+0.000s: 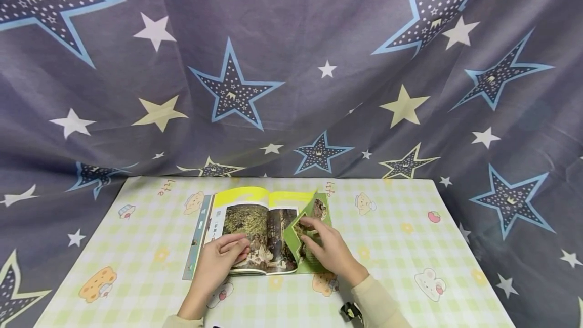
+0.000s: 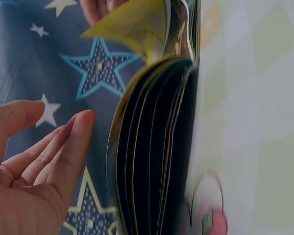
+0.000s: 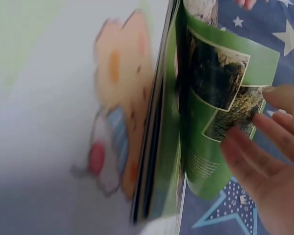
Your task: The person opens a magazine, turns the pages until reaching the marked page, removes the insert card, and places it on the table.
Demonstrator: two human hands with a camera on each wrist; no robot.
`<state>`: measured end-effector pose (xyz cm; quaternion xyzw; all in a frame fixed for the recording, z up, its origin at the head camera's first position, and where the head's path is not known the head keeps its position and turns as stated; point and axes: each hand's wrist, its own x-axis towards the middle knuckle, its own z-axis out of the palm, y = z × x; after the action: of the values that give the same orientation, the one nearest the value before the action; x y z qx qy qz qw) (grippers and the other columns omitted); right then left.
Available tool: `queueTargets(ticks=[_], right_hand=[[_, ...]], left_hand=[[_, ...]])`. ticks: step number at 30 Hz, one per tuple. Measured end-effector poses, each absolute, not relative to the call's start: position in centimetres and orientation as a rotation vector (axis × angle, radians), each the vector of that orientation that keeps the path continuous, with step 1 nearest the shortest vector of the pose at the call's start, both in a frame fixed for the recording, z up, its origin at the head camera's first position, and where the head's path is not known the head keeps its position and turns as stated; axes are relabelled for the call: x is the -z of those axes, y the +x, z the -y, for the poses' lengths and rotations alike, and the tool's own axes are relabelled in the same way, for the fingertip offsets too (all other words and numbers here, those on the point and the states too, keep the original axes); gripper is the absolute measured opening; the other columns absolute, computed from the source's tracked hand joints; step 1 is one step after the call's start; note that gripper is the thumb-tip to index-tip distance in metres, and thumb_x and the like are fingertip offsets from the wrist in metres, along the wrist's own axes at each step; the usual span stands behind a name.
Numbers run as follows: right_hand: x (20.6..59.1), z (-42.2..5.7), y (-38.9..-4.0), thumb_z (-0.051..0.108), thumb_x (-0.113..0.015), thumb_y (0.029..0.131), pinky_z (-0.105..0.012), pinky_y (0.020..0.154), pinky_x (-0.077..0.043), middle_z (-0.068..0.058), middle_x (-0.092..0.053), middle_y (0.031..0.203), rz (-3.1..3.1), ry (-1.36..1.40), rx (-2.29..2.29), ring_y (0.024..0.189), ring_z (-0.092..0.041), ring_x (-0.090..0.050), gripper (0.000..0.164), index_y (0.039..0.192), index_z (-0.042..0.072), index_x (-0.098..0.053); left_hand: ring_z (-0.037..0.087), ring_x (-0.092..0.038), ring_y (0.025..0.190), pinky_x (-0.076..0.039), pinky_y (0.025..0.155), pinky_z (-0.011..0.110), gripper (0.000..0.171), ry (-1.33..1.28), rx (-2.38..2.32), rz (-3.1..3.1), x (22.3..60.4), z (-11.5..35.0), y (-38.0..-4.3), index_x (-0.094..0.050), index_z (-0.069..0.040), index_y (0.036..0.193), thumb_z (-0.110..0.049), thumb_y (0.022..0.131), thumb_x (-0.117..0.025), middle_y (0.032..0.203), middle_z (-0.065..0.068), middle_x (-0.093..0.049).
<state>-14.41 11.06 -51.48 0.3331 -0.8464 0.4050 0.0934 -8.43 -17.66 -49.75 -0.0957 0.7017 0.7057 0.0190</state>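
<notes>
An illustrated book (image 1: 246, 221) lies spread on the table, with yellow bands along the top of its pages and large dark photos below. Its right-hand leaf, a green page with framed photos (image 3: 218, 83), is lifted and bends toward the left. My right hand (image 1: 330, 247) is at the outer side of this leaf, fingertips against its green face, fingers loosely extended. Over the lower left page hovers my left hand (image 1: 223, 254). In the left wrist view, its thumb and fingers (image 2: 81, 132) stand apart with nothing between them, beside the curved page edges.
The table has a green-checked cloth (image 1: 150, 247) printed with cartoon figures. A small black object (image 1: 349, 312) is near the right sleeve (image 1: 380, 302). Behind the table hangs a dark curtain (image 1: 291, 100) patterned with stars.
</notes>
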Motion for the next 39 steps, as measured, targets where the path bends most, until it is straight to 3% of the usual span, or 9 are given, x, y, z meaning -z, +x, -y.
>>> queueTargets(ticks=[8, 15, 20, 24, 31, 34, 39], right_hand=[[50.7, -9.3, -13.8, 0.009, -0.060, 0.102, -0.039, 0.108, -0.046, -0.001, -0.057, 0.140, 2.614, 1.075, -1.266, 0.130, -0.017, -0.052, 0.043, 0.143, 0.011, -0.052], [50.6, -8.4, -13.5, 0.009, -0.057, 0.103, -0.034, 0.094, -0.055, 0.000, -0.057, 0.140, 2.616, 1.159, -1.297, 0.102, -0.011, -0.065, 0.043, 0.146, 0.013, -0.050], [50.7, -8.9, -13.5, 0.015, -0.057, 0.104, -0.042, 0.103, -0.050, 0.001, -0.053, 0.145, 2.645, 1.093, -1.313, 0.126, -0.017, -0.055, 0.047, 0.150, 0.018, -0.045], [50.9, -9.5, -13.6, 0.020, -0.059, 0.103, -0.044, 0.106, -0.047, 0.000, -0.050, 0.148, 2.687, 1.026, -1.275, 0.132, -0.020, -0.051, 0.053, 0.152, 0.022, -0.039], [51.6, -9.8, -13.9, 0.031, -0.074, 0.092, -0.052, 0.115, -0.033, -0.013, -0.040, 0.155, 2.864, 1.118, -0.915, 0.141, -0.034, -0.037, 0.074, 0.152, 0.007, -0.039], [51.8, -9.8, -13.9, 0.041, -0.081, 0.084, -0.058, 0.116, -0.029, -0.018, -0.032, 0.158, 2.941, 1.199, -0.728, 0.144, -0.041, -0.028, 0.088, 0.153, 0.009, -0.039], [52.0, -9.6, -13.7, 0.047, -0.083, 0.080, -0.061, 0.114, -0.031, -0.018, -0.029, 0.160, 2.997, 1.256, -0.570, 0.146, -0.042, -0.024, 0.095, 0.155, 0.013, -0.036]], left_hand=[[0.037, -0.072, 0.091, -0.061, 0.078, 0.034, 0.040, -0.189, -2.234, -2.064, 49.8, 15.1, -9.1, -0.062, 0.012, 0.124, -0.014, 0.094, -0.072, 0.104, 0.024, -0.071], [0.032, -0.074, 0.081, -0.062, 0.072, 0.032, 0.035, -0.185, -2.201, -2.136, 50.1, 13.9, -9.3, -0.064, 0.012, 0.120, -0.006, 0.091, -0.073, 0.104, 0.025, -0.071], [0.031, -0.073, 0.077, -0.062, 0.071, 0.032, 0.031, -0.295, -2.173, -2.171, 50.4, 15.0, -9.1, -0.066, 0.010, 0.120, -0.002, 0.092, -0.071, 0.101, 0.021, -0.073], [0.029, -0.074, 0.076, -0.062, 0.070, 0.031, 0.031, -0.408, -2.140, -2.216, 50.6, 16.9, -8.7, -0.066, 0.008, 0.121, -0.004, 0.093, -0.071, 0.099, 0.019, -0.073], [0.025, -0.074, 0.075, -0.062, 0.072, 0.030, 0.036, -0.587, -2.096, -2.271, 50.4, 20.8, -7.3, -0.062, 0.008, 0.126, -0.007, 0.094, -0.070, 0.102, 0.019, -0.073], [0.025, -0.074, 0.074, -0.062, 0.071, 0.031, 0.039, -0.649, -2.065, -2.283, 50.5, 22.4, -6.7, -0.061, 0.008, 0.128, -0.009, 0.094, -0.071, 0.101, 0.017, -0.074], [0.022, -0.074, 0.075, -0.061, 0.073, 0.028, 0.043, -0.712, -2.035, -2.307, 50.8, 24.5, -5.7, -0.058, 0.009, 0.130, -0.012, 0.095, -0.070, 0.100, 0.015, -0.074]])
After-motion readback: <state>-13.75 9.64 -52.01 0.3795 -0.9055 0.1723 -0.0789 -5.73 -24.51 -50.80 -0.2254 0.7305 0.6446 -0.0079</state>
